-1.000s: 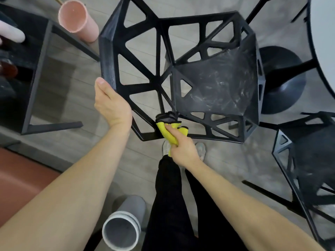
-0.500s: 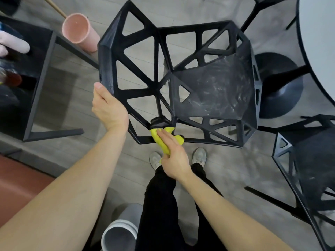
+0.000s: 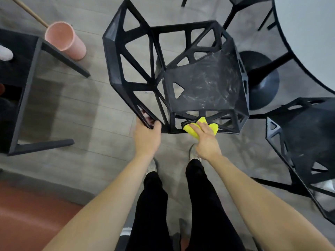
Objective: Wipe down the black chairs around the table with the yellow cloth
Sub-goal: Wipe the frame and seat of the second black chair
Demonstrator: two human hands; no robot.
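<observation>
Changes since the earlier frames: left hand [image 3: 147, 137] has moved down the black chair [image 3: 204, 87] frame from the upper left bar to the lower left corner; right hand [image 3: 205, 139] and yellow cloth [image 3: 201, 126] have slid rightward along the bottom bar, from its left part to beneath the seat; the grey tube seen low in the earlier frames is now almost out of view.

Hands, two. Left: thumb and fingers wrapped round the lower left corner bar of the chair frame, gripping it. Right: fingers straight and laid flat over the cloth, pressing it against the bottom bar; whether the thumb curls under the cloth cannot be told.

Cloth, one: yellow, bunched, on the bottom bar of the tipped chair, partly under the right hand's fingers, a dark patch at its left edge.

Black chairs, three in view: the one held, tipped so seat and open triangular lattice face the camera, the seat panel streaked pale; a second chair [image 3: 308, 142] at right, just beside the first; part of a third chair [image 3: 252, 4] at the top edge.

Table, one [image 3: 308, 33]: pale round top at upper right, black pedestal base [image 3: 262, 84] beneath, behind the held chair.

Containers, one: pink bucket [image 3: 63, 39] on the floor at upper left, a wooden stick [image 3: 27, 12] standing in it; other contents not visible.

Also: dark frame stand [image 3: 23, 87] at left; person's black trousers [image 3: 181, 205] and two light shoes.
</observation>
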